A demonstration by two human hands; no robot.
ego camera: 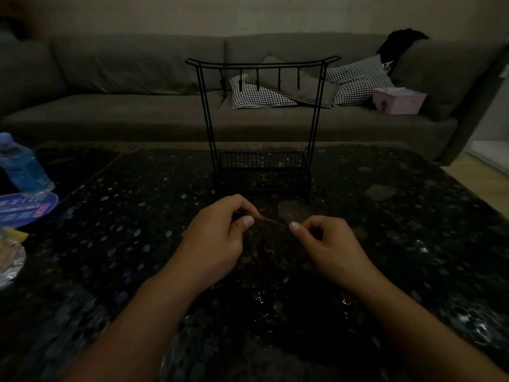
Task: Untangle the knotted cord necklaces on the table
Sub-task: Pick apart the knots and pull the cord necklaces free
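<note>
The brown cord necklaces [271, 222] sit just below the middle of the frame, held above the dark speckled table [413, 244]. A short taut stretch runs nearly level, left to right, dipping slightly toward the right; a dim tangle hangs down from it between the wrists. The left hand [217, 238] pinches the cords between thumb and curled fingers; the right hand [327, 244] pinches the other end the same way. Behind them stands a black wire rack [261, 114] with hooks on its top bar and a mesh basket at its base; the light is too poor to tell what is in it. A blue bottle [22, 164] stands at the left edge, a pink box [398, 102] on the sofa [124, 86].
</note>
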